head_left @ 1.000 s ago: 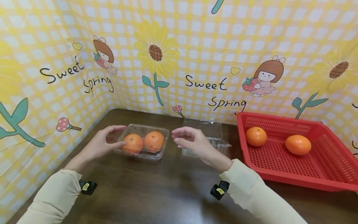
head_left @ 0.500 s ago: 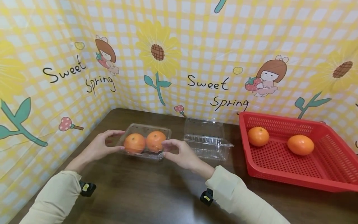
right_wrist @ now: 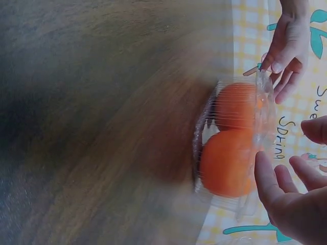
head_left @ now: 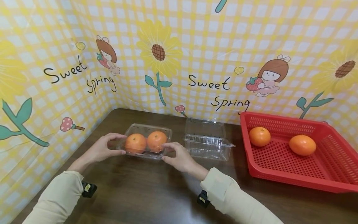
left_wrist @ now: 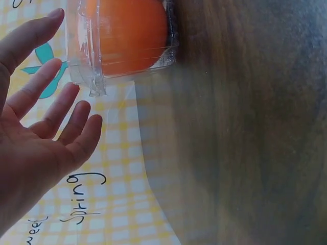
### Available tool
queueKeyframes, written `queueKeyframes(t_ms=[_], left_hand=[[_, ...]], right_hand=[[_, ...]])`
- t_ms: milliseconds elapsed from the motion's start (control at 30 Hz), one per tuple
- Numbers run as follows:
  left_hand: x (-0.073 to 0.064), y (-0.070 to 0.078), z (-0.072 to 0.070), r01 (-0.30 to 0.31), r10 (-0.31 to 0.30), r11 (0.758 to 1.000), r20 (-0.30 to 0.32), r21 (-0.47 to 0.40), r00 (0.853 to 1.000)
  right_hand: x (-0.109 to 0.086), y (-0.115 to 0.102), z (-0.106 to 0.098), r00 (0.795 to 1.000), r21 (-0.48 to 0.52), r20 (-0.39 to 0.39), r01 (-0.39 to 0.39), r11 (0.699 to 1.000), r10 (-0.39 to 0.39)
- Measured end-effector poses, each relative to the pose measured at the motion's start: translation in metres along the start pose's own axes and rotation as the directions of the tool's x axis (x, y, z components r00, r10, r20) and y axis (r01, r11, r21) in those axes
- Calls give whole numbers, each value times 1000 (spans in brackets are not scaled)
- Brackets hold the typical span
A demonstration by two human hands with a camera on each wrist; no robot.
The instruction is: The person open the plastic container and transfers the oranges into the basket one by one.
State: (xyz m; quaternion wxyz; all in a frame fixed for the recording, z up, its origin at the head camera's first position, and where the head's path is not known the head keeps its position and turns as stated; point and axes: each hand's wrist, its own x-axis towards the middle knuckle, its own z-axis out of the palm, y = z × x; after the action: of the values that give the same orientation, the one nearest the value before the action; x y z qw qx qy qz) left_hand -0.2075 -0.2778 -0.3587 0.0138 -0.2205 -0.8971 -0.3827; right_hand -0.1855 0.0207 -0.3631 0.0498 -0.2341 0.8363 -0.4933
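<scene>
A clear plastic clamshell box (head_left: pixel 149 128) sits on the table with its lid down over two oranges, a left one (head_left: pixel 135 143) and a right one (head_left: pixel 156 140). My left hand (head_left: pixel 104 148) is at the box's left end, thumb and fingers spread; in the left wrist view its fingertips lie right by the plastic rim (left_wrist: pixel 94 61). At the near right corner is my right hand (head_left: pixel 180 157), its fingers loosely bent and the tips at the rim. The right wrist view shows both oranges through the ribbed box wall, with an index fingertip (right_wrist: pixel 261 162) against its edge.
A second clear clamshell (head_left: pixel 208 149) stands with its lid raised, just right of the box. Farther right, a red perforated basket (head_left: pixel 279 180) holds two more oranges (head_left: pixel 302 145). A yellow checked cloth (head_left: pixel 173 40) hangs behind and left of the brown table (head_left: pixel 134 193).
My right hand has come left from in front of the second clamshell to the right end of the box with oranges. The left hand has shifted slightly, staying at the left end.
</scene>
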Motion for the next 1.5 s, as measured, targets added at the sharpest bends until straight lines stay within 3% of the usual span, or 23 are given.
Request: queueKeyframes(t_ms=[233,500,1033,1267,1500], left_hand=[[1,-1,2,2,-1,999,-15,49,1000],[1,-5,4,28,-28,1000,-17,-10,999],[1,-15,4,62,-64,992,-6,-113,998],[1,-18,5,60,-61,993,-2,-106,998],[1,-16,7,65,-67,993,-13,-97,998]], right_hand=[[4,5,5,1000,-54,4,24,998,-24],[8,11,10,999,-101,-29,40,994,-43],[17,16,19,994,-58,-105,34,998,-40],[20,19,20,991,-128,-112,61,990,-76],[20,19,23,991,-119,-123,33,992,-47]])
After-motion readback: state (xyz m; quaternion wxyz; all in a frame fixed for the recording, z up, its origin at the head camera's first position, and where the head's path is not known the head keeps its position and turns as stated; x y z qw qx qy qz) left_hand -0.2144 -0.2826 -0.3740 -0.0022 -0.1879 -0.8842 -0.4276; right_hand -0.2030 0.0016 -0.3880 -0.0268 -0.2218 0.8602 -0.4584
